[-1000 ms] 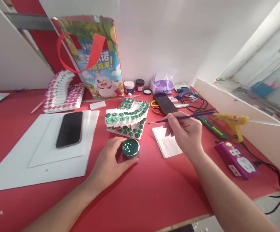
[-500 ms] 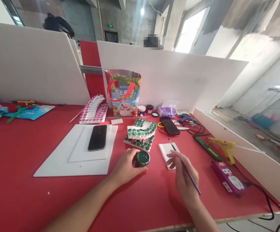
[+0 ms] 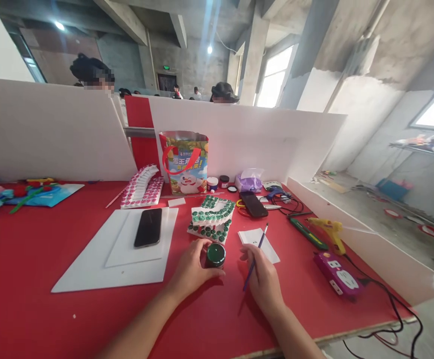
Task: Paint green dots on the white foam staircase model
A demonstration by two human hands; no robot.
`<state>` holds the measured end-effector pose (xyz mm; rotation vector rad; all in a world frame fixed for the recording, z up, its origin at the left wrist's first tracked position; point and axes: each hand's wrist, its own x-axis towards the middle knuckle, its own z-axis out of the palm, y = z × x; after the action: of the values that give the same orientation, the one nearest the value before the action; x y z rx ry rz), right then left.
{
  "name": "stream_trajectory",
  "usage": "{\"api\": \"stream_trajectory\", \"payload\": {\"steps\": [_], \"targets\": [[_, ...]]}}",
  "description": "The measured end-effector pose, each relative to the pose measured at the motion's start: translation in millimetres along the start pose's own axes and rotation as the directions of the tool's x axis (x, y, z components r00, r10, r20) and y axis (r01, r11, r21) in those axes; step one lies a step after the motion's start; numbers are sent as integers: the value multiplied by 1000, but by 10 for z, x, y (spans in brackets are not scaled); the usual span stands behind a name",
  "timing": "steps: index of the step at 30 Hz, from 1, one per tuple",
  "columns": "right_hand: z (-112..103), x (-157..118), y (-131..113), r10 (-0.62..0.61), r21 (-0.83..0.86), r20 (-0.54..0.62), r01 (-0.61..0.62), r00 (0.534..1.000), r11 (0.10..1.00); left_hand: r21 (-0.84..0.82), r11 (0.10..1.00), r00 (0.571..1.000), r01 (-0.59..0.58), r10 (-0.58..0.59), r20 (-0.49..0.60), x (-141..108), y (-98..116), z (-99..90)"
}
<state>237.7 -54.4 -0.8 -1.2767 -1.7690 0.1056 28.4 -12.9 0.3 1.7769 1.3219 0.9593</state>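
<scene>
My left hand is wrapped round an uncapped jar of dark green paint, which stands on the red table. A thin paintbrush with a purple handle is pinched in my right hand, its bristles pointing up and away from me. Beneath the brush lies a white paper pad with a small green mark. Just behind the jar sits a white model with curved steps, covered in green-painted round dots. A similar model with pink dots stands farther back on the left.
A black phone rests on white boards at left. Behind are a colourful gift bag, small jars, purple tissues and another phone. At right lie a yellow glue gun, a purple box and cables.
My right hand has moved left, closer to the jar, and the brush has turned from leaning left to leaning right. The left hand keeps its hold on the jar. The camera view has tilted upward.
</scene>
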Motion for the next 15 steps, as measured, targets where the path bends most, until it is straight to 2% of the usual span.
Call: {"api": "stream_trajectory", "payload": {"steps": [3,5,7,9,10,12,15], "targets": [[-25,11,-15,26,-5,-32,-26,999,1000,-9,999,997,-31,30,-75,-53,-5,-58],[-58,5,-39,34,5,-62,-34,997,999,35,992,979,-118,122,-164,-152,39,-131],[-95,-5,-96,9,-23,-88,-11,996,1000,70,978,961,-199,208,-180,-298,136,-201],[-124,-6,-201,-61,-87,-84,54,995,995,13,985,985,-171,171,8,-454,281,-239],[-133,0,-269,-105,-108,-55,99,993,989,-38,995,985,-90,94,145,-520,366,-241],[-140,26,-418,-197,-105,37,199,980,974,-153,984,943,89,-34,332,-610,537,-217],[-143,78,-614,-307,-59,154,319,939,946,-262,942,912,208,-90,399,-659,740,-153]]}}
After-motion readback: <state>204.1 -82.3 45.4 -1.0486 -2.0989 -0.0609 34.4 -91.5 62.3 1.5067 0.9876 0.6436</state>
